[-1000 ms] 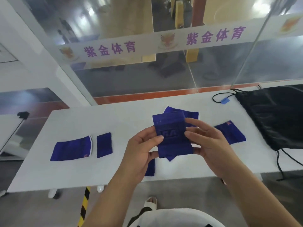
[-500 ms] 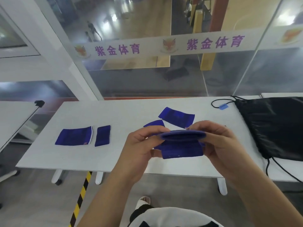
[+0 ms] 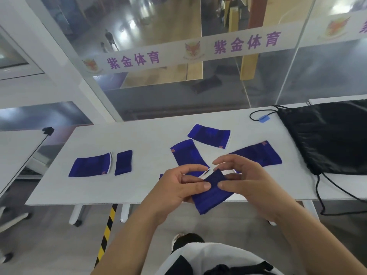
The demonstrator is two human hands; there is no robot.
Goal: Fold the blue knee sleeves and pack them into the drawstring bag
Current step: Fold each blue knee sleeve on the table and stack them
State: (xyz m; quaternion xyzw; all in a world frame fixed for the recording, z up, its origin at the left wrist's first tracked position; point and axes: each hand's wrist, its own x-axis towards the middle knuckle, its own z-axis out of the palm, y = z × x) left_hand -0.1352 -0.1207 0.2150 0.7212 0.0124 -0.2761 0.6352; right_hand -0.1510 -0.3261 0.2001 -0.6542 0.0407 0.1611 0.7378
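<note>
**Soft folded sleeve, pinched at the fold**

The folded knee sleeve is held just below centre frame, over the near edge of the desk. It looks like light, limp knit that is likely to spring open, so it is best pinched across the fold. The left grip and right grip both pinch it, thumbs on top. Other sleeves lie behind it, and the drawstring bag lies at the right.
</note>
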